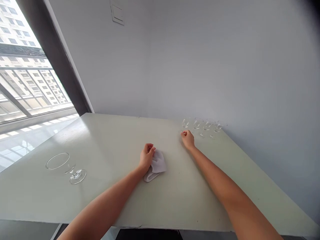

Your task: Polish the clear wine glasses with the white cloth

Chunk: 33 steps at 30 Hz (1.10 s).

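In the head view, the left hand (146,157) is clenched on a soft, light, bunched white cloth (158,165), its long axis slanting across the pale green tabletop (107,140). The right hand (187,139), curled and empty, rests just beside a row of fragile clear stemmed glasses (202,126), best taken by the stems.

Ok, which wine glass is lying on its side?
The lone wine glass on the left of the tabletop, resting on its side. The four other glasses stand upright in a row by the wall.
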Available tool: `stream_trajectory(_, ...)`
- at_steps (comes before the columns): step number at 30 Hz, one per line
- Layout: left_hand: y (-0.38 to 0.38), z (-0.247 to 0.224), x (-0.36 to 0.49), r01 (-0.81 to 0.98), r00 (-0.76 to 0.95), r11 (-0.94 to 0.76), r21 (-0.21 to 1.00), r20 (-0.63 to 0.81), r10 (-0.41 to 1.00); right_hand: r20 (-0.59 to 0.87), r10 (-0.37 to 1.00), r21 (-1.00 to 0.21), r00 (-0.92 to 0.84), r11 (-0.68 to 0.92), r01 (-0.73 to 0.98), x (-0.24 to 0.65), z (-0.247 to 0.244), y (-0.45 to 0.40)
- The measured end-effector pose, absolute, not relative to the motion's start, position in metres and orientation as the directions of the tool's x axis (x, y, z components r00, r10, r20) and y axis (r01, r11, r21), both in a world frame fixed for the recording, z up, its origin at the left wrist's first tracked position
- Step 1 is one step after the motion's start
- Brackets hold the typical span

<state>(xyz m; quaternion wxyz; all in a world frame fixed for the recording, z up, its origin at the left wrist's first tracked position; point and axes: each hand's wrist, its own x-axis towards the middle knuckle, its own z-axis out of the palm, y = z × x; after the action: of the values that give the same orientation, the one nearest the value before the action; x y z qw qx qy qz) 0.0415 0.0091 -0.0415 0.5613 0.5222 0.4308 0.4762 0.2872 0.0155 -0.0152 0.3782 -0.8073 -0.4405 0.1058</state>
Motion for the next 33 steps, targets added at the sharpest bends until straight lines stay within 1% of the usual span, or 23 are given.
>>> stream_trajectory(1, 0.010, -0.042, 0.041, -0.108, 0.159, 0.020, 0.994, -0.002, 0.987, 0.175, 0.820, -0.715, 0.545, -0.274, 0.643, 0.272, -0.014, 0.002)
stream_trajectory(3, 0.011, -0.041, 0.041, -0.144, 0.136, 0.047, 0.988, -0.027, 0.990, 0.196, 0.908, -0.726, 0.369, -0.119, 0.677, 0.238, -0.012, -0.026)
stream_trajectory(4, 0.011, -0.041, 0.041, -0.155, 0.133, 0.056, 0.986, -0.036, 0.990, 0.207, 0.951, -0.725, 0.231, -0.010, 0.689, 0.221, -0.012, -0.040)
stream_trajectory(5, 0.010, -0.040, 0.041, -0.162, 0.133, 0.058, 0.985, -0.037, 0.990, 0.231, 0.973, -0.698, -0.011, 0.174, 0.695, 0.206, -0.012, -0.052)
stream_trajectory(6, 0.010, -0.037, 0.041, -0.164, 0.133, 0.049, 0.985, -0.027, 0.991, 0.252, 0.950, -0.660, -0.182, 0.307, 0.686, 0.193, -0.013, -0.063)
stream_trajectory(7, 0.008, -0.033, 0.041, -0.162, 0.133, 0.028, 0.986, -0.007, 0.991, 0.261, 0.916, -0.624, -0.306, 0.402, 0.670, 0.182, -0.014, -0.071)
stream_trajectory(8, 0.006, -0.028, 0.041, -0.157, 0.133, -0.003, 0.988, 0.024, 0.991, 0.266, 0.889, -0.592, -0.374, 0.457, 0.664, 0.175, -0.017, -0.076)
stream_trajectory(9, 0.003, -0.020, 0.040, -0.150, 0.130, -0.042, 0.988, 0.061, 0.990, 0.270, 0.886, -0.576, -0.378, 0.463, 0.674, 0.170, -0.019, -0.079)
stream_trajectory(11, -0.009, 0.000, 0.035, -0.132, 0.132, -0.141, 0.981, 0.158, 0.979, 0.275, 0.907, -0.589, -0.318, 0.420, 0.690, 0.168, -0.025, -0.078)
stream_trajectory(14, -0.039, 0.033, 0.014, -0.077, 0.182, -0.355, 0.932, 0.364, 0.914, 0.295, 0.925, -0.679, -0.238, 0.378, 0.630, 0.172, -0.032, -0.071)
stream_trajectory(15, -0.050, 0.041, 0.003, -0.048, 0.195, -0.450, 0.892, 0.451, 0.871, 0.296, 0.929, -0.717, -0.221, 0.369, 0.591, 0.174, -0.034, -0.069)
stream_trajectory(16, -0.060, 0.046, -0.010, -0.021, 0.166, -0.542, 0.840, 0.538, 0.827, 0.292, 0.935, -0.757, -0.201, 0.354, 0.549, 0.176, -0.034, -0.068)
stream_trajectory(17, -0.070, 0.049, -0.024, 0.022, 0.077, -0.622, 0.782, 0.619, 0.781, 0.280, 0.943, -0.794, -0.178, 0.332, 0.509, 0.178, -0.035, -0.068)
stream_trajectory(19, -0.081, 0.047, -0.054, 0.185, -0.260, -0.725, 0.664, 0.744, 0.615, 0.239, 0.963, -0.852, -0.123, 0.269, 0.449, 0.181, -0.036, -0.067)
stream_trajectory(20, -0.082, 0.042, -0.070, 0.271, -0.437, -0.719, 0.640, 0.747, 0.500, 0.221, 0.970, -0.871, -0.100, 0.242, 0.427, 0.182, -0.037, -0.067)
stream_trajectory(21, -0.082, 0.036, -0.085, 0.329, -0.582, -0.684, 0.651, 0.711, 0.396, 0.211, 0.974, -0.885, -0.080, 0.225, 0.408, 0.183, -0.038, -0.066)
stream_trajectory(22, -0.079, 0.029, -0.100, 0.352, -0.686, -0.629, 0.694, 0.648, 0.331, 0.205, 0.976, -0.894, -0.066, 0.215, 0.393, 0.183, -0.039, -0.066)
stream_trajectory(23, -0.075, 0.021, -0.115, 0.337, -0.756, -0.556, 0.760, 0.570, 0.321, 0.200, 0.978, -0.901, -0.059, 0.208, 0.381, 0.184, -0.040, -0.065)
stream_trajectory(25, -0.066, 0.004, -0.143, 0.257, -0.816, -0.373, 0.891, 0.407, 0.410, 0.188, 0.981, -0.912, -0.047, 0.192, 0.362, 0.184, -0.043, -0.063)
stream_trajectory(27, -0.056, -0.011, -0.166, 0.201, -0.787, -0.164, 0.966, 0.259, 0.560, 0.165, 0.986, -0.925, -0.039, 0.168, 0.340, 0.184, -0.046, -0.062)
stream_trajectory(28, -0.050, -0.018, -0.175, 0.208, -0.743, -0.076, 0.975, 0.209, 0.636, 0.149, 0.988, -0.935, -0.035, 0.153, 0.320, 0.185, -0.047, -0.061)
stream_trajectory(30, -0.040, -0.027, -0.189, 0.263, -0.652, 0.030, 0.964, 0.155, 0.742, 0.117, 0.993, -0.957, -0.020, 0.118, 0.263, 0.185, -0.048, -0.061)
stream_trajectory(33, -0.025, -0.032, -0.197, 0.353, -0.580, 0.092, 0.931, 0.140, 0.802, 0.091, 0.996, -0.982, 0.023, 0.086, 0.166, 0.187, -0.048, -0.060)
